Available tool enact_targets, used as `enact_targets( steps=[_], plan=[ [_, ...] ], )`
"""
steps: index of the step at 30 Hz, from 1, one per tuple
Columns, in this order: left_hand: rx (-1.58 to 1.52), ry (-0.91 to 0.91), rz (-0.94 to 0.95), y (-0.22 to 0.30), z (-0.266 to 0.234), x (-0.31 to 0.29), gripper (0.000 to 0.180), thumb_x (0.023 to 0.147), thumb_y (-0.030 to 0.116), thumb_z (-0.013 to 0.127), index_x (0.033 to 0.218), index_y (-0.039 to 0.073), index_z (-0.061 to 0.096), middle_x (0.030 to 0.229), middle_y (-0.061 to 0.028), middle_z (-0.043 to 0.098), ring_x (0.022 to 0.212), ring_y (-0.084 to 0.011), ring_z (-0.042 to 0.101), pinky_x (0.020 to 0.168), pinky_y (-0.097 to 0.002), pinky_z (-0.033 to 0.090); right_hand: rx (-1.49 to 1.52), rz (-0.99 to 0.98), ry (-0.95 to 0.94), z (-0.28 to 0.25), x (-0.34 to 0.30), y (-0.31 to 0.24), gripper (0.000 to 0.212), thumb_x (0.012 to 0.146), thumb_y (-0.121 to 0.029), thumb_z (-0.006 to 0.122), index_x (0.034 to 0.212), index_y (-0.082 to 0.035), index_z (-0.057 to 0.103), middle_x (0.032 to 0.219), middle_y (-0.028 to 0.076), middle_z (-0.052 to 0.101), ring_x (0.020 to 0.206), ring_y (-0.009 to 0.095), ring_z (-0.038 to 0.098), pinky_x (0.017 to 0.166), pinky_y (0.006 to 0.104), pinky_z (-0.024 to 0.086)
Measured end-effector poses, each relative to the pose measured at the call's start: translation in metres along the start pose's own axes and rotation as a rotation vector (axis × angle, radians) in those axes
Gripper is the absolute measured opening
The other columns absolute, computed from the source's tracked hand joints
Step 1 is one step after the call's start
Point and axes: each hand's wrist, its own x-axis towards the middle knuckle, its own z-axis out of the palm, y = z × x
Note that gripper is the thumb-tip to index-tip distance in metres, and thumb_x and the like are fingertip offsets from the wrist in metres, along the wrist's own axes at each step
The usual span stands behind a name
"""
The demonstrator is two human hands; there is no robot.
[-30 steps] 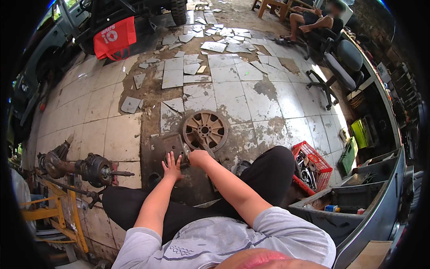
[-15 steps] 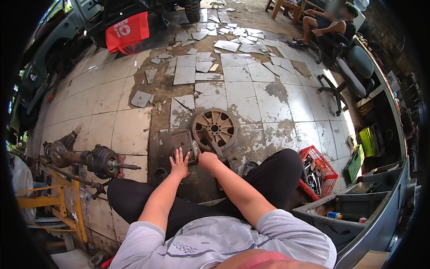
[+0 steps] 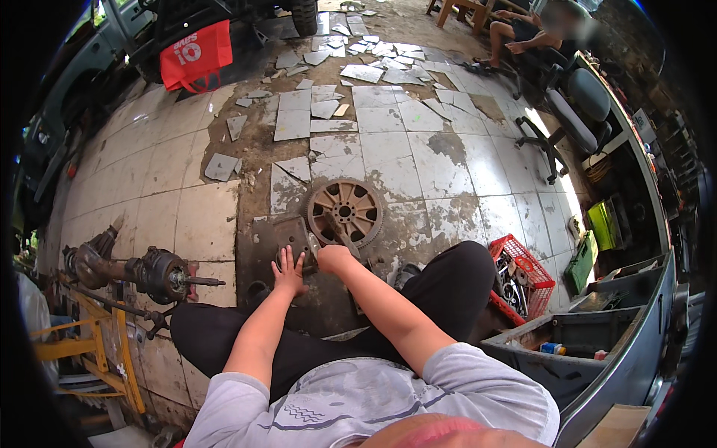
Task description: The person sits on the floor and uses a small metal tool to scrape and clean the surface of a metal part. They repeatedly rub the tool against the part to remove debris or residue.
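Note:
My left hand (image 3: 288,275) lies with its fingers spread on the near edge of a dark, worn metal plate with holes (image 3: 293,233). Just to its right, my right hand (image 3: 334,259) is closed in a fist beside the plate's right edge. Whatever it grips is hidden by the fingers. Behind the right hand, a rusty toothed wheel with spokes, like a flywheel (image 3: 364,196), lies flat on the floor. A dark bar-like piece (image 3: 343,236) slants across the wheel's near part, close to the right fist; I cannot tell whether the two touch.
A red plastic basket of tools (image 3: 549,286) stands by my right knee, beside a grey metal drawer (image 3: 515,349). An axle assembly (image 3: 112,270) lies at left near a yellow frame (image 3: 67,349). Broken tiles (image 3: 364,73) litter the far floor. Another person (image 3: 515,41) sits at far right.
The whole view has shifted slightly, so the scene sits a little further left. Both hands keep nearly the same places by the plate.

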Motion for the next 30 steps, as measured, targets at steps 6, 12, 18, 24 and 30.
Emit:
enact_targets(
  steps=[6,12,18,24,30],
  plan=[
    [0.021,-0.023,0.015,0.005,0.002,-0.001,0.126,0.082,0.057,0.079,0.171,0.025,-0.003,0.172,-0.0216,-0.026,0.160,-0.0414,-0.022,0.123,-0.0717,0.004,0.005,-0.019,0.102,0.011,0.002,0.006,0.028,0.091,-0.016,0.065,0.114,-0.008,0.078,0.115,0.016,0.077,0.108,0.034,0.074,0.088,0.0470,0.060],
    [-0.028,0.026,0.032,0.005,-0.004,-0.002,0.123,0.084,0.054,0.080,0.171,0.025,-0.002,0.173,-0.0210,-0.025,0.160,-0.0409,-0.022,0.123,-0.0720,0.004,0.011,0.040,0.102,0.024,0.001,0.009,0.029,0.093,-0.018,0.059,0.114,-0.010,0.078,0.114,0.015,0.077,0.108,0.035,0.074,0.090,0.0477,0.060],
    [0.008,0.013,0.008,-0.003,0.003,-0.003,0.126,0.083,0.057,0.080,0.171,0.025,-0.005,0.172,-0.0216,-0.026,0.160,-0.0411,-0.021,0.123,-0.0716,0.005,0.010,0.031,0.024,0.008,0.006,0.002,0.029,0.095,-0.018,0.058,0.114,-0.010,0.078,0.121,0.015,0.076,0.113,0.035,0.072,0.094,0.0477,0.059],
    [0.029,0.003,0.034,0.003,-0.006,0.001,0.126,0.083,0.056,0.080,0.170,0.026,-0.007,0.173,-0.0202,-0.026,0.160,-0.0401,-0.021,0.124,-0.0705,0.005,0.060,0.086,0.095,0.034,0.019,0.018,0.029,0.096,-0.019,0.059,0.117,-0.013,0.078,0.122,0.014,0.075,0.113,0.035,0.072,0.094,0.0488,0.059],
    [-0.025,-0.011,0.007,0.002,-0.005,-0.001,0.124,0.084,0.055,0.079,0.171,0.025,-0.004,0.173,-0.0203,-0.026,0.160,-0.0393,-0.023,0.124,-0.0703,0.003,-0.008,-0.008,0.084,0.029,0.005,0.009,0.028,0.095,-0.020,0.060,0.113,-0.008,0.077,0.117,0.016,0.076,0.109,0.035,0.073,0.089,0.0481,0.060]
  ],
)
